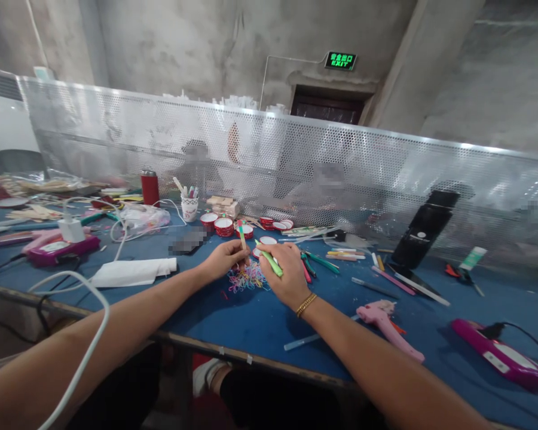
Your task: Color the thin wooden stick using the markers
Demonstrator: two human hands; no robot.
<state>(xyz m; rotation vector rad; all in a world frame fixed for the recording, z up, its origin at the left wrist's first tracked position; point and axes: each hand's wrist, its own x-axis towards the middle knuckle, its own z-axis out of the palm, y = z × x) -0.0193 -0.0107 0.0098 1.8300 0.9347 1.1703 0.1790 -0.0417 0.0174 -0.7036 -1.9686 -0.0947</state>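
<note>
My left hand (pixel 222 260) pinches a flat stick (pixel 242 235) near its lower part; the stick stands upright and shows red and green colour towards its top. In my right hand (pixel 292 275) is a light green marker pen (pixel 271 263), slanting down to the right, its upper end close to the stick. Whether the pen touches the stick I cannot tell. Under both hands lies a tangled pile of thin multicoloured loops (pixel 246 280). A small white-faced round piece (pixel 268 240) sits just behind my right hand.
Behind stand red-rimmed round pieces (pixel 224 226), a cup of pens (pixel 189 208) and a red flask (pixel 149 188). Dark green-handled pliers (pixel 323 263) and a pink glue gun (pixel 392 328) are to the right. A white cable (pixel 101 334) crosses at left; a perforated metal screen (pixel 251 161) closes the back.
</note>
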